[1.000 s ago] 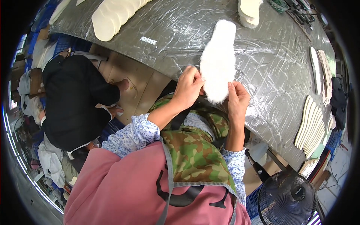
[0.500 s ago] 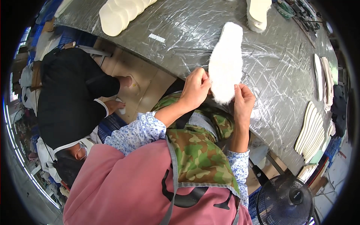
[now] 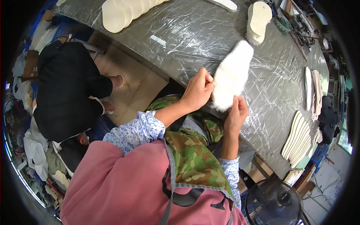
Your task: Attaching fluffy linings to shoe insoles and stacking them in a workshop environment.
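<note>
A white fluffy insole [image 3: 233, 73] is held by its near end over the table's front edge, its far end leaning right. My left hand [image 3: 198, 91] is closed in a pinch at the insole's left edge; the fingertips are partly hidden. At the lower right edge, my right hand [image 3: 237, 113] pinches the insole between thumb and fingers. Beyond it lies a small pile of cream insoles [image 3: 259, 21].
Grey plastic film covers the table [image 3: 195, 41]. Overlapping cream insoles [image 3: 114, 15] lie at far left; a fanned row of insoles [image 3: 298, 139] lies at right. Below stands a black fan [image 3: 275, 200]. A co-worker in black [image 3: 67, 90] bends down at left.
The insole has tilted, its far end swinging right and toward me. My right hand has shifted slightly down and left in view. The co-worker's head has dipped lower.
</note>
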Tool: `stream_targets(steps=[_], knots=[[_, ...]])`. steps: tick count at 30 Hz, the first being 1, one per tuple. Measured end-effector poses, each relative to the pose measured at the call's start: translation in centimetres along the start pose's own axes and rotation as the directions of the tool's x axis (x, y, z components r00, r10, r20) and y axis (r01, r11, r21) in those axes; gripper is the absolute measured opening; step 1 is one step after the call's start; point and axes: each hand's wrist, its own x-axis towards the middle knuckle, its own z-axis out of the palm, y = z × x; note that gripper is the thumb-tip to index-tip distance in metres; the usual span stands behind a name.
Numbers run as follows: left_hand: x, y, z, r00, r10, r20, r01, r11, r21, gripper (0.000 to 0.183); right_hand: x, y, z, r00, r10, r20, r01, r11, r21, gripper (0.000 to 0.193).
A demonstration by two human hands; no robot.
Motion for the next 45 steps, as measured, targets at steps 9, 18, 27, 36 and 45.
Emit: stream_targets(steps=[9, 18, 27, 36, 45], knots=[[-0.3, 4.9, -1.2, 0.835, 0.314, 0.452, -0.394, 0.915, 0.092, 0.038, -3.7, -10.1, -4.4, 0.992, -0.125, 0.017, 0.098, 0.684, -0.723, 0.019], [-0.4, 6.7, -1.3, 0.695, 0.556, 0.456, -0.609, 0.792, -0.037, 0.058, -0.6, -12.6, -2.5, 0.769, -0.291, 0.569, 0.632, 0.475, -0.612, 0.033], [-0.5, 5.7, -3.2, 0.711, 0.539, 0.452, -0.539, 0.830, -0.141, 0.024, -1.1, -11.7, -2.5, 0.782, -0.351, 0.515, 0.601, 0.643, -0.475, 0.027], [-0.2, 5.8, -4.6, 0.723, 0.474, 0.502, -0.457, 0.874, -0.168, 0.019, -0.9, -11.6, -2.4, 0.693, -0.450, 0.563, 0.710, 0.562, -0.425, 0.028], [-0.7, 5.8, -4.9, 0.774, 0.472, 0.422, -0.424, 0.881, -0.208, 0.032, -1.6, -12.0, -2.6, 0.779, -0.426, 0.460, 0.621, 0.628, -0.470, 0.028]])
